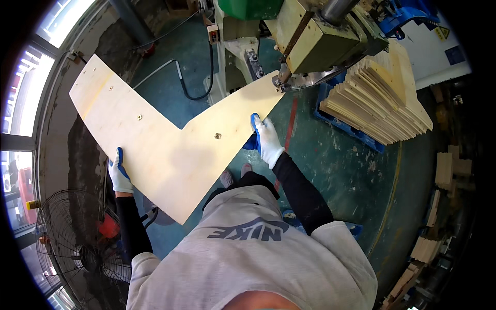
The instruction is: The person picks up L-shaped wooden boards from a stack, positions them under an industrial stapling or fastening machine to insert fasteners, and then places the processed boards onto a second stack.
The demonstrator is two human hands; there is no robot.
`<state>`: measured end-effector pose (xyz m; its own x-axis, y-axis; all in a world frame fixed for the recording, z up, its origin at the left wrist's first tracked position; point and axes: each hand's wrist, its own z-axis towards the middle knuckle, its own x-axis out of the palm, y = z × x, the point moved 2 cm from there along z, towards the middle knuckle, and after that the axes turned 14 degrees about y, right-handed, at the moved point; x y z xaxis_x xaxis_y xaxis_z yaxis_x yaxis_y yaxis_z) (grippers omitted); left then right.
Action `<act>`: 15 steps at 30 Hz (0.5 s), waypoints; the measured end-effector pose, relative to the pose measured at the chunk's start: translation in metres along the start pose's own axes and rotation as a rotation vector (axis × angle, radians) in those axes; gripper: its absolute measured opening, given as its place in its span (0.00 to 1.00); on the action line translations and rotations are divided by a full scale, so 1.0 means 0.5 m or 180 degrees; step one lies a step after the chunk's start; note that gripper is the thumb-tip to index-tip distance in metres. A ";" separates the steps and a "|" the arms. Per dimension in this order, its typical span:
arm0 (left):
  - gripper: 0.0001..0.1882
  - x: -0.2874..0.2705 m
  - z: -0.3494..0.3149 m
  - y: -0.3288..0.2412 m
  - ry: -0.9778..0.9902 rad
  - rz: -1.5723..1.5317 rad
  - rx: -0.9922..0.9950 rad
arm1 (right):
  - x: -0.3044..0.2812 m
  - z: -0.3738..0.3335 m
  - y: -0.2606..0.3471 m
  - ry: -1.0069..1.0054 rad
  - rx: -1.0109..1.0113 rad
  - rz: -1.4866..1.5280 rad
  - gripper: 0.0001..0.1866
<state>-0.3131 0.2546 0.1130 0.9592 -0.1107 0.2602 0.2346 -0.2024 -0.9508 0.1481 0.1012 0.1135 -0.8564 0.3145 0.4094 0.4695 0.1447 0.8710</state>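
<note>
A pale, V-shaped plywood panel [170, 155] spans the space in front of me, dotted with several small metal inserts [218, 136]. My left hand [120, 174], in a white glove with blue palm, grips its lower left edge, thumb on top. At the near edge of the right arm of the panel, my right hand [267, 140] holds on in a matching glove, thumb above and fingers underneath, hidden. The panel's far right tip lies at the metal tooling [281, 80] beneath a pale green machine head [323, 44]. Whether the tool touches the wood I cannot tell.
To the right, a tall stack of similar plywood panels [374, 101] sits on a blue pallet [323, 101]. A wire-caged fan [85, 253] stands at lower left near the windows. A black hose [210, 77] curves behind the panel. Wood pieces [444, 170] line the right side.
</note>
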 end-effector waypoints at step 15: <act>0.19 0.030 -0.003 0.010 -0.0393 -0.0197 0.0429 | -0.008 0.006 0.004 0.0149 -0.0108 0.0151 0.20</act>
<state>-0.2975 0.2506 0.1124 0.9524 0.0197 0.3042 0.3048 -0.0721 -0.9497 0.1533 0.1031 0.1127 -0.8429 0.2759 0.4620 0.5029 0.0986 0.8587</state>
